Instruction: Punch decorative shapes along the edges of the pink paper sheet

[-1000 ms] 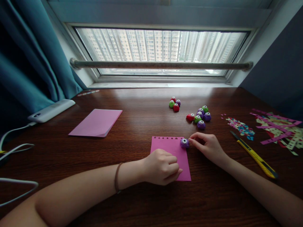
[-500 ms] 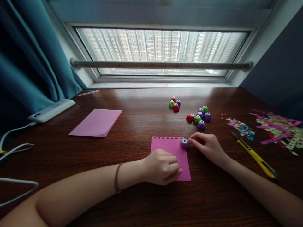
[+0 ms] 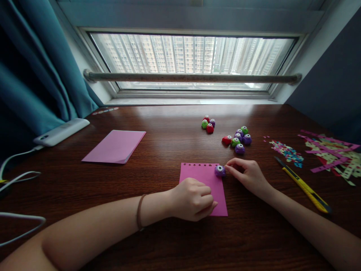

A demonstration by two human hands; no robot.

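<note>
A sheet of pink paper (image 3: 217, 203) lies on the table with a row of small star-shaped holes along its far edge. My left hand (image 3: 194, 199) rests on the sheet as a loose fist, fingers curled under, and nothing shows in it. At the paper's far right corner sits a purple craft punch (image 3: 220, 171) with a black star on its white button. The thumb and fingertips of my right hand (image 3: 248, 175) are pinched together at the punch's right side. Whether they also hold a paper scrap is too small to tell.
Several red, green and purple craft punches (image 3: 238, 140) stand farther back. To the right lie paper confetti (image 3: 287, 152), cut paper strips (image 3: 332, 154) and a yellow utility knife (image 3: 306, 189). Pink paper sheets (image 3: 115, 146) and a white power bank (image 3: 62, 131) with cables are at left.
</note>
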